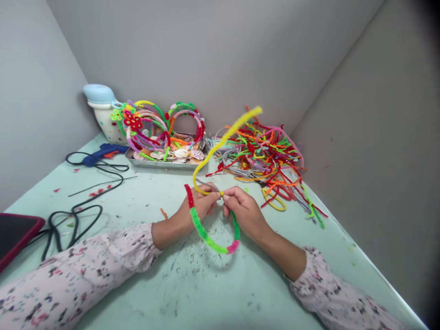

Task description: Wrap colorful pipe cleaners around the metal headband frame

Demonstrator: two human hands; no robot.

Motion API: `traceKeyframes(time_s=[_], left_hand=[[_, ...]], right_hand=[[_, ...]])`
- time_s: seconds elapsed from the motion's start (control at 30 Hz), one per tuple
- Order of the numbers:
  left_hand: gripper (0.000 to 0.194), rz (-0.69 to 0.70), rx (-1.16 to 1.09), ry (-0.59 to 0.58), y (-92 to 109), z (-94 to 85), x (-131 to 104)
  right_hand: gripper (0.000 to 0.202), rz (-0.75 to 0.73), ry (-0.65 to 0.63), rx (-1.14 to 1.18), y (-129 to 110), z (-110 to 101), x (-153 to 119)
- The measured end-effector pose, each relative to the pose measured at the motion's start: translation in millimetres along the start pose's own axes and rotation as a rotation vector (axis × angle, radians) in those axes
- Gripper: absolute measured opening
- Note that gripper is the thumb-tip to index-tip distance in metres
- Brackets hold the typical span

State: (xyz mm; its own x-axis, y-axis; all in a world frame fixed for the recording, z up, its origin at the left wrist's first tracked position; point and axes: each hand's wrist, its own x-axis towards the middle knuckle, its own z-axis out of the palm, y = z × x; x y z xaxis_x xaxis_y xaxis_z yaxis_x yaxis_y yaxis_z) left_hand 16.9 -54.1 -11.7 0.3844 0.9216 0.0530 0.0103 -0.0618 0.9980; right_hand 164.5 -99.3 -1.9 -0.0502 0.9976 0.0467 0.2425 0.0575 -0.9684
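Observation:
Over the middle of the table, my left hand (202, 201) and my right hand (242, 208) meet fingertip to fingertip, both closed in a pinch. Between them runs a yellow pipe cleaner (220, 142), its long free end curving up and away to the right. It looks wound round a curved headband (206, 236), whose lower arc hangs below my hands in bands of red, light green, pink and darker green fuzz. A bare grey stretch of the band shows behind my left fingers. The exact winding point is partly covered by my fingertips.
A metal tray (161, 163) holds shells and several finished fuzzy hoops (147, 123). Loose pipe cleaners (264, 151) are heaped at the back right. On the left are a blue glue gun (98, 155), a black cord (77, 211), a white pot (107, 121) and a red-edged device (17, 236).

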Motion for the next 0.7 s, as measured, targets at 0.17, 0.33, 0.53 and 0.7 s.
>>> traceKeyframes(time_s=[0.17,0.33,0.53,0.7], left_hand=[[0.010,0.012,0.016,0.021,-4,-1.4,2],[0.010,0.038,0.086,0.022,4,-3.3,-2],[0.013,0.037,0.124,0.007,8,-3.5,-5],[0.016,-0.038,0.046,0.029,-1,-0.6,1]], right_hand=[[0.016,0.011,-0.031,0.028,1,-1,1],[0.014,0.059,-0.068,0.128,4,-1,3],[0.015,0.097,-0.092,0.194,4,-2,4],[0.014,0.047,-0.070,0.185,5,-3,4]])
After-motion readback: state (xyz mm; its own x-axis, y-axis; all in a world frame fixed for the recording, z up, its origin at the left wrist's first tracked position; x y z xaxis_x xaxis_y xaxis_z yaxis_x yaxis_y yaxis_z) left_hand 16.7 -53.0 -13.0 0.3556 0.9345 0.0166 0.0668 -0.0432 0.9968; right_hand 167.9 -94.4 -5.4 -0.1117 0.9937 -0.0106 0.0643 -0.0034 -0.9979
